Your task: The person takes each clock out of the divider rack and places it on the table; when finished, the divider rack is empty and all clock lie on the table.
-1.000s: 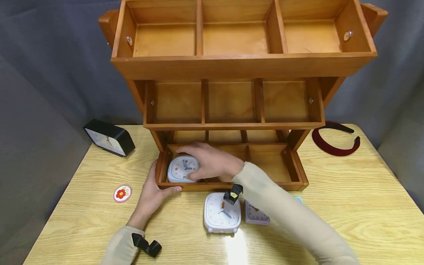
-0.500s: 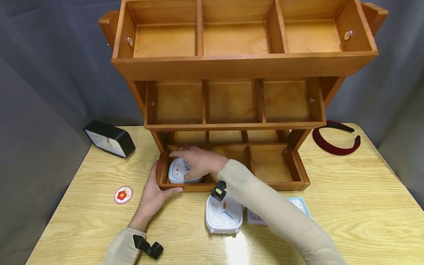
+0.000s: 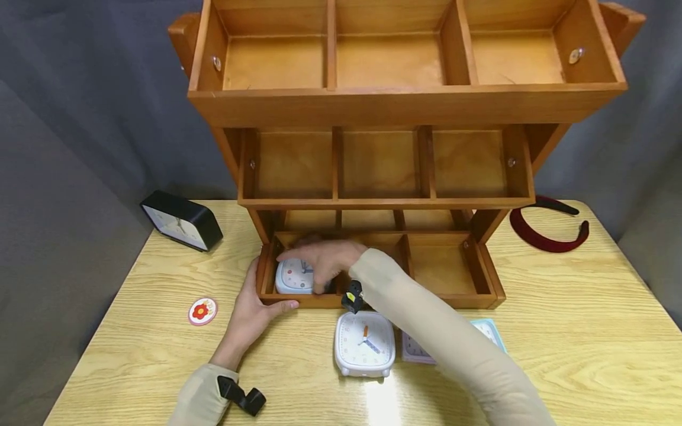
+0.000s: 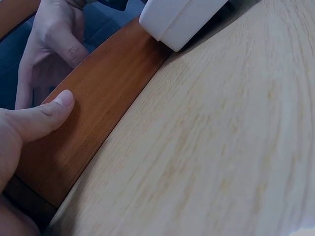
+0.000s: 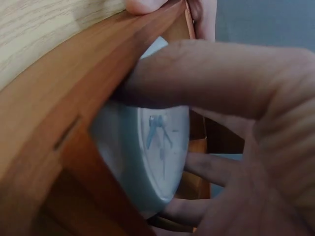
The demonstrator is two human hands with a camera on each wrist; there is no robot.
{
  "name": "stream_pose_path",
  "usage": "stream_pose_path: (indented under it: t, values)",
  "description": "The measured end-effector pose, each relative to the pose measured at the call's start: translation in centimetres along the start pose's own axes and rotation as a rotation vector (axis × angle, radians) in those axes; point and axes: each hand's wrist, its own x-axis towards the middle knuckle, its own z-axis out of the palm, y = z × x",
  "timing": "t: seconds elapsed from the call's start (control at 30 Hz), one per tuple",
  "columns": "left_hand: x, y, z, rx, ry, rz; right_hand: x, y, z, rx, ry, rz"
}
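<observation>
A light-blue alarm clock with a white dial lies face up in the bottom tier's left compartment of a wooden tiered box. My right hand reaches over it and holds it, covering part of its dial. The right wrist view shows the thumb in the gap at the clock's near side and the other fingers round its far side. My left hand grips the bottom tier's left front corner, thumb on the front board. A white alarm clock stands just in front of that tier.
A lilac clock and a light-blue-edged one are partly behind my right sleeve. Back left stands a black clock; below it lies a round flower badge. A dark red headband is at right.
My right hand has shifted a little left and lower, with the light-blue clock sitting deeper in the compartment. The left hand keeps its grip on the corner.
</observation>
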Motion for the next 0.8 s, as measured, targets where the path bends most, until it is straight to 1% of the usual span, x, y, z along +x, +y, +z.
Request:
stream_pose_path:
  t: [0.17,0.3,0.53,0.6,0.7,0.8]
  values:
    - [-0.1,0.1,0.1,-0.001,-0.003,-0.018,0.4,0.1,0.0,-0.027,-0.039,0.007]
    - [-0.2,0.2,0.1,-0.011,0.001,-0.021,0.8,-0.3,-0.1,-0.102,-0.064,0.024]
    - [0.0,0.3,0.1,-0.007,0.002,-0.021,0.9,-0.8,0.2,-0.257,-0.053,0.129]
    - [0.0,0.3,0.0,-0.005,-0.001,-0.019,0.9,-0.8,0.4,-0.287,-0.045,0.145]
    - [0.0,0.2,0.0,-0.009,-0.005,-0.022,1.1,-0.5,0.6,-0.293,-0.033,0.13]
    - [-0.1,0.2,0.1,-0.017,-0.007,-0.028,1.2,-0.1,0.7,-0.282,-0.023,0.077]
